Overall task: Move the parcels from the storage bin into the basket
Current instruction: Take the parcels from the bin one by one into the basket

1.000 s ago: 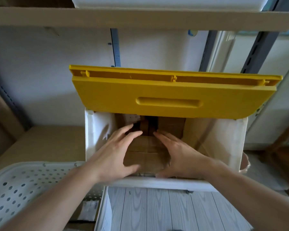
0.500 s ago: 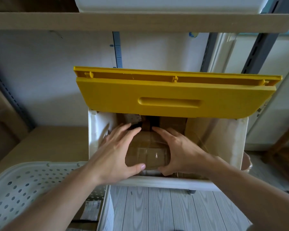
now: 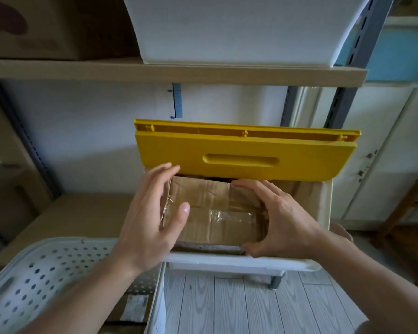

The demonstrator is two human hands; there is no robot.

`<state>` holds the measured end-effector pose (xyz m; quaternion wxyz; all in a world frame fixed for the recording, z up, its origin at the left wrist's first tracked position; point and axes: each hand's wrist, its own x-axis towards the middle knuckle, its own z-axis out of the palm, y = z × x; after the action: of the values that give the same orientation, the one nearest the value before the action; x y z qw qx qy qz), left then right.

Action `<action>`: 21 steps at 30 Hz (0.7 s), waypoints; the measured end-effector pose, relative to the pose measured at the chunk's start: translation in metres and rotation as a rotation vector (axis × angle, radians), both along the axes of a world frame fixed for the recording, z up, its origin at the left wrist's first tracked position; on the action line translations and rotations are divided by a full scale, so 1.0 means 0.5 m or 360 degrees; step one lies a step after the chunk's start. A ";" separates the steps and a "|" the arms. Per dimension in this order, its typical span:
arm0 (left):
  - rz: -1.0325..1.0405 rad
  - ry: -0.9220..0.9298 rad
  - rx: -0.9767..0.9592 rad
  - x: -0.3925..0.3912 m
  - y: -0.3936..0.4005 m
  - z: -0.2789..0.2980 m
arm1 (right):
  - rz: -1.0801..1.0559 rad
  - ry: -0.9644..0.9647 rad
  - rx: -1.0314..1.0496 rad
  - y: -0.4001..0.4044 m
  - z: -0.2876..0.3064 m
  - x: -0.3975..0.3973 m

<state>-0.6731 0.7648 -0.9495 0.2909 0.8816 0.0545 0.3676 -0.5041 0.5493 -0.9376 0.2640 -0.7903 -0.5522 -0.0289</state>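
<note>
Shelving (image 3: 174, 71) frames the scene, with the white storage bin (image 3: 241, 260) standing open beneath it, its yellow lid (image 3: 246, 155) tipped up at the back. Left of the bin and nearer the camera sits the perforated white basket (image 3: 34, 268), with some paper or packaging showing at its bottom. Inside the bin, a taped cardboard parcel (image 3: 215, 213) is raised between the two hands, its top just under the lid's front edge. More cardboard shows behind it in the bin.

Main risk, as I judge it: the parcel could catch on the overhanging lid as it comes up, or knock the lid down. It could also slip, since the grip on one side looks weak and the glossy tape offers little friction.

At the parcel's right end, the right hand (image 3: 280, 218) holds firmly, fingers over the top and thumb hooked under the near lower corner. At the left end, the left hand (image 3: 150, 220) has straight fingers laid along the torn side, thumb resting on top, pressing rather than clasping.
</note>
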 end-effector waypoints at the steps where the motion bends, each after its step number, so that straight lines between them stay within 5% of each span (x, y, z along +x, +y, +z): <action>1: -0.0006 -0.0010 -0.0149 -0.006 0.003 0.001 | 0.0008 -0.0007 0.0029 -0.006 0.007 -0.008; 6: -0.0345 0.0135 -0.1156 -0.052 0.012 0.026 | 0.0086 0.0041 0.0248 -0.033 0.044 -0.046; 11: -0.0300 0.0401 -0.1601 -0.104 0.026 0.047 | 0.0181 0.0053 0.0240 -0.005 0.052 -0.088; 21: -0.0467 0.0423 -0.1610 -0.219 0.085 0.035 | 0.0204 -0.0010 0.0303 0.029 0.127 -0.119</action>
<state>-0.7826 0.8074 -0.9318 0.7178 0.6688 0.1373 0.1363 -0.5634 0.5637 -0.8743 0.3373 -0.7247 -0.5971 -0.0667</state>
